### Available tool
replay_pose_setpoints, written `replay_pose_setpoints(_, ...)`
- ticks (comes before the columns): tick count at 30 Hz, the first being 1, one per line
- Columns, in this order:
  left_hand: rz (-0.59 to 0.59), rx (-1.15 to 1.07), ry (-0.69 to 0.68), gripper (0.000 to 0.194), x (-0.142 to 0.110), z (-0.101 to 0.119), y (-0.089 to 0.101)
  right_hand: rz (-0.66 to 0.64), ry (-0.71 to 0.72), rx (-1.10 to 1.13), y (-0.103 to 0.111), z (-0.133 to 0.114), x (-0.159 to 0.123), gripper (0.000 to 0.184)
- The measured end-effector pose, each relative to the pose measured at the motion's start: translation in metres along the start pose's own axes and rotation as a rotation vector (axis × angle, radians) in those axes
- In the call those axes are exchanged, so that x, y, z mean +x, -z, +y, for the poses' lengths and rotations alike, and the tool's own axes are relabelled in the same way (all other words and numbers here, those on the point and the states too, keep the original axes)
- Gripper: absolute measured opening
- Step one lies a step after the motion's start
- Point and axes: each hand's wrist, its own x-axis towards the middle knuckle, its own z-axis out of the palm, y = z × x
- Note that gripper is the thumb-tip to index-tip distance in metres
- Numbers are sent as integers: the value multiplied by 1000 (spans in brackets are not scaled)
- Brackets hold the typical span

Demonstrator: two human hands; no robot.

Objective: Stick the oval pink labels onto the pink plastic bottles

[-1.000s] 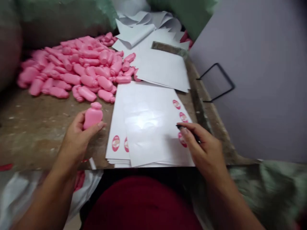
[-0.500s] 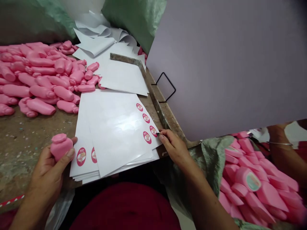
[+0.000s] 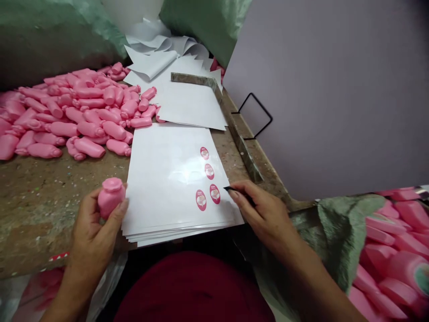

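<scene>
A small pink plastic bottle (image 3: 111,197) with a flared neck is gripped in my left hand (image 3: 95,237), thumb along its side, just left of the paper stack. My right hand (image 3: 264,210) pinches a thin black pointed tool (image 3: 229,188); its kind cannot be made out. The tool's tip is over the right edge of the top sticker sheet (image 3: 157,179), close beside a red oval sticker (image 3: 215,194). Several such stickers are on the right part of this sheet, the rest of which is blank white. More sheets lie beneath it.
A heap of pink bottles (image 3: 90,117) covers the table's far left. Behind the stack lie loose white sheets (image 3: 194,105) and curled paper (image 3: 154,65). A raised metal bar (image 3: 246,154) runs along the right. Beyond it, a green sack (image 3: 345,228) holds larger pink bottles (image 3: 385,286).
The top sheet now lies square on the stack, covering the stickers that showed at lower left. The tool tip has moved off a sticker to the sheet's edge. My view has turned left.
</scene>
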Motion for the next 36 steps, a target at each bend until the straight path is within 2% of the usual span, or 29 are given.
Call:
replay_pose_setpoints(2,-133,-133,3,40,0,17,-17,-68,-4,36,-10,-5,8,20)
replay_pose_setpoints(6,-457,-604,222,36,5,46,-72,-59,-13,-126,-31,-11,17,16)
replay_pose_setpoints(9,-560,-782,385,33,10,53,-105,-79,-36,-162,-34,-10,18,13)
replay_pose_setpoints(11,-569,-821,453,32,12,52,-116,-108,-30,-182,-31,-10,19,12)
replay_pose_setpoints(16,-554,-859,507,33,15,45,-116,-119,28,-238,-28,-11,19,14)
replay_pose_setpoints(29,-542,-899,571,34,16,44,-115,-100,24,-253,-32,-14,20,14)
replay_pose_setpoints(36,-527,-909,608,34,18,45,-115,-218,-54,-26,-24,-11,26,15)
